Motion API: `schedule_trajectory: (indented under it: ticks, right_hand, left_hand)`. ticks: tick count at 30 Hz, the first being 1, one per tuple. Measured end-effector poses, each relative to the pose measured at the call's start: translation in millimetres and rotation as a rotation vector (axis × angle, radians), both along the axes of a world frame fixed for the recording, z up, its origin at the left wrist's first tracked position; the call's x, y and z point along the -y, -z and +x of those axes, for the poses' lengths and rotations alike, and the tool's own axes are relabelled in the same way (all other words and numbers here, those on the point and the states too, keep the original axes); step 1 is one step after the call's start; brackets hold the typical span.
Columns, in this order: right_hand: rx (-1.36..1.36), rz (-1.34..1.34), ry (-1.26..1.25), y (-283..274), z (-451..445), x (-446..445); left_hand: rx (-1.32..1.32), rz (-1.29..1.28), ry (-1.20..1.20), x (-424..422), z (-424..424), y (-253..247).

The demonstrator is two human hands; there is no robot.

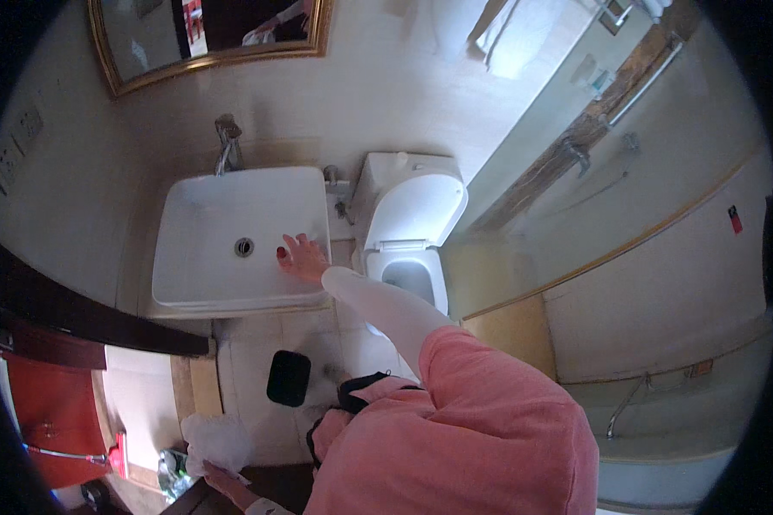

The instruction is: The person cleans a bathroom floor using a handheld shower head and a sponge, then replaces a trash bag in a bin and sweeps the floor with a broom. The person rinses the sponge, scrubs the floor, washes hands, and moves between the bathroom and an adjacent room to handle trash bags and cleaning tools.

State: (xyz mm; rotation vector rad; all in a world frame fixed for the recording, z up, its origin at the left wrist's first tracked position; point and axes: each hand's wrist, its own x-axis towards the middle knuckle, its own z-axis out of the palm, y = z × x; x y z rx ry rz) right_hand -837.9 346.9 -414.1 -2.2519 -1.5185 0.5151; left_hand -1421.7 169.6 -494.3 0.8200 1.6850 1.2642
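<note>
My right hand (304,259) reaches over the right side of a white rectangular washbasin (200,257), fingers spread. A small dark red spot shows at its thumb tip, but whether it is a nail or a separate thing I cannot tell. To the left of these fingers is the metal drain (244,247). A chrome faucet (227,148) rises behind the basin. Low on the left, my left hand (227,484) grips a crumpled white bundle (216,441), thin cloth or plastic, hanging above the doorway side of the floor.
A toilet (416,209) with its lid raised stands right of the basin. On the tiled floor is a black bin (288,378). Plastic bottles (175,473) and a red squeegee-like tool (119,454) are near the doorway. Glass shower panels (554,193) border the right; a gilt-framed mirror (212,62) hangs above.
</note>
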Motion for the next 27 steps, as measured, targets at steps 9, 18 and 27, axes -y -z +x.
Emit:
schedule_trajectory:
  ticks: [9, 18, 27]
  right_hand:
    - [-0.099, 0.141, -0.003, 50.2, -1.6, -19.1]
    - [-0.215, 0.117, 0.044, 79.1, -1.7, -48.7]
    - [-0.842, 0.379, -0.142, -17.8, -49.4, -9.7]
  left_hand:
    - [-0.084, 0.296, -0.066, 33.1, -20.8, -17.6]
    - [-0.006, -0.178, -0.149, -13.2, 51.4, -96.8]
    - [-0.017, -0.133, 0.094, -74.3, 154.9, -157.2]
